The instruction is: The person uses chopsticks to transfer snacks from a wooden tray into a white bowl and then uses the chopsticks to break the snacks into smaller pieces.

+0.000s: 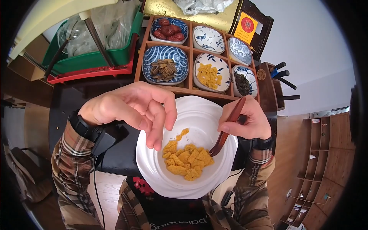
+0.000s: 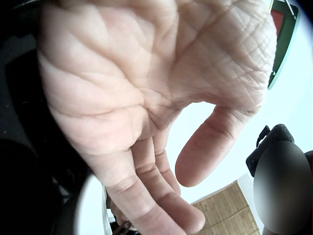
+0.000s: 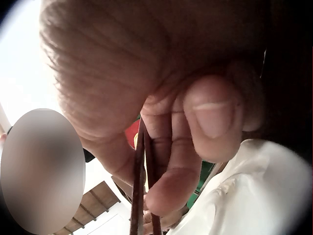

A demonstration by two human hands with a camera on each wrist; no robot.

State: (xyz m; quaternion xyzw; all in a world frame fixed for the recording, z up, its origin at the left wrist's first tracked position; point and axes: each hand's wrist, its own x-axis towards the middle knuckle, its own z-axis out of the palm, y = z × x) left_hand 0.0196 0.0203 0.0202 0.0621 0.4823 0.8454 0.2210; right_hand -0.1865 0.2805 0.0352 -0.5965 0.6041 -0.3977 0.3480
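Observation:
A white plate [image 1: 153,168] in the head view holds a heap of yellow crumbly pieces [image 1: 186,159]. The right hand [image 1: 249,119] grips reddish-brown tongs [image 1: 226,132], whose tips touch the heap's right edge. In the right wrist view the two arms of the tongs [image 3: 138,191] run between the thumb and fingers of the right hand [image 3: 166,122]. Over the plate's upper left hovers the left hand [image 1: 134,109], fingers loosely bent, holding nothing; its bare palm fills much of the left wrist view, where the left hand [image 2: 146,107] also shows empty.
Behind the plate, a wooden divided tray [image 1: 172,89] holds bowls with red dates [image 1: 168,30], seeds [image 1: 164,70], yellow pieces [image 1: 209,76] and dark leaves [image 1: 242,82]. A green basket [image 1: 82,61] with plastic bags stands at the left, a pen holder [image 1: 268,82] at the right.

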